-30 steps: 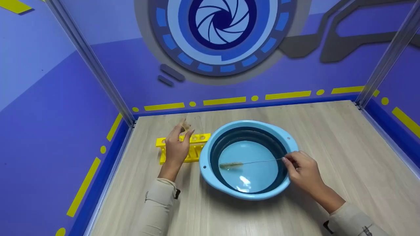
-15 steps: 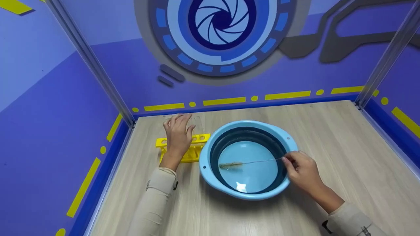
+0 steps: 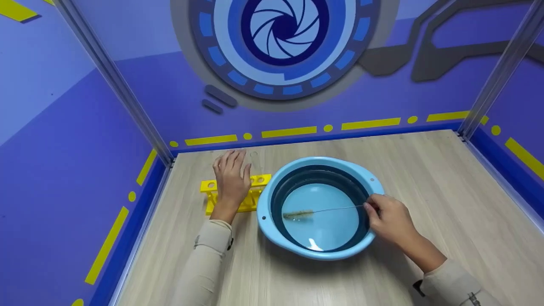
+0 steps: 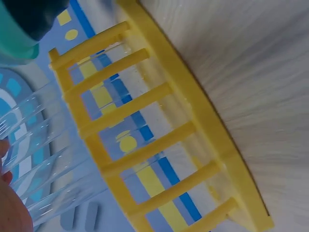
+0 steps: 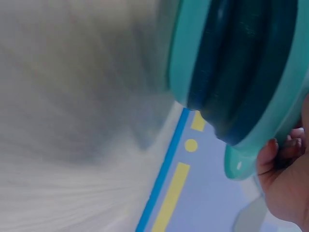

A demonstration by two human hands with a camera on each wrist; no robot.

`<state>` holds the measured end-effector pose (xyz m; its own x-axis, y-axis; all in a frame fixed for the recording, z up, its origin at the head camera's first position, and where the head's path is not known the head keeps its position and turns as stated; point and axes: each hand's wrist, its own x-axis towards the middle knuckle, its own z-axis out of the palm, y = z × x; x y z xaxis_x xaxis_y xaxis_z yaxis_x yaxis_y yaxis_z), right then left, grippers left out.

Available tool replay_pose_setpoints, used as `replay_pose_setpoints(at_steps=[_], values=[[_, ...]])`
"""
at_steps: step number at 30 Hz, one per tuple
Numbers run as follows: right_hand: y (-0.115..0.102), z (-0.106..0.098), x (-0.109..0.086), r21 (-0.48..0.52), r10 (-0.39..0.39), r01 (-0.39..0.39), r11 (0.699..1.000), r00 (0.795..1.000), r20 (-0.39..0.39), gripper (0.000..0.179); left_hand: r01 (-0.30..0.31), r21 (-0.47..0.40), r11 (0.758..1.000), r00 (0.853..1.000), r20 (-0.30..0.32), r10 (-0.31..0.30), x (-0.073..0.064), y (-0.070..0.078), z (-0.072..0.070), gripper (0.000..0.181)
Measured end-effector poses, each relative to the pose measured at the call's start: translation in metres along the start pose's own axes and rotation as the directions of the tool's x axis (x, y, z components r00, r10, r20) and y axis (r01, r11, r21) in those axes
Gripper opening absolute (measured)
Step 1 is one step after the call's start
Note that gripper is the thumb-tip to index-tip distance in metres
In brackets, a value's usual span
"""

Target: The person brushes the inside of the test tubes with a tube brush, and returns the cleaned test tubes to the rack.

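Note:
My right hand [image 3: 391, 219] pinches the thin wire handle of a test tube brush [image 3: 297, 214] over the right rim of a blue collapsible basin [image 3: 264, 204]. The brush's brownish bristle end lies in the water inside. My left hand [image 3: 231, 182] is above a yellow test tube rack [image 3: 246, 208], thumb spread from the fingers. In the left wrist view several clear test tubes [image 4: 50, 150] stand in the rack, and the left fingertips are close beside them. Whether they touch the glass is hard to tell. The right wrist view shows the basin's outer side.
The rack stands left of the basin, close against its rim, on a wood-grain table [image 3: 416, 170]. Blue and purple panels [image 3: 170, 93] with yellow marks enclose the table at the back and both sides.
My left hand moved slightly, its fingers now spread over the tubes; the brownish patch seen by its fingers a second ago is out of sight. The right hand and brush stay nearly still.

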<state>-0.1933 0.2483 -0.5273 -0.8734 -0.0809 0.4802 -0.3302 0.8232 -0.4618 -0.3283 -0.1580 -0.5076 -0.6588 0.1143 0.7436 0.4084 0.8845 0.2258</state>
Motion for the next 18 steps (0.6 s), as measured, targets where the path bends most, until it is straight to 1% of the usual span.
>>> replay_pose_setpoints(at_steps=[3,5,9,18], values=[[-0.003,-0.005,0.004,-0.017,0.043,-0.042,0.999,0.997,0.062,0.011,0.012,0.013,1.0,1.0,-0.015,-0.012,-0.001,0.002,0.005,0.04],[-0.004,-0.006,0.007,-0.022,0.076,-0.074,0.997,0.992,0.099,0.011,0.024,0.025,0.999,1.0,-0.012,-0.024,0.0,0.002,0.006,0.041],[-0.006,-0.009,0.012,-0.042,0.128,-0.123,0.992,0.981,0.145,0.012,0.038,0.043,0.998,0.999,-0.002,-0.038,0.002,0.004,0.008,0.041],[-0.006,-0.009,0.016,-0.076,0.162,-0.15,0.986,0.966,0.202,0.014,0.039,0.032,0.999,0.998,-0.057,-0.037,0.001,0.005,0.013,0.04]])
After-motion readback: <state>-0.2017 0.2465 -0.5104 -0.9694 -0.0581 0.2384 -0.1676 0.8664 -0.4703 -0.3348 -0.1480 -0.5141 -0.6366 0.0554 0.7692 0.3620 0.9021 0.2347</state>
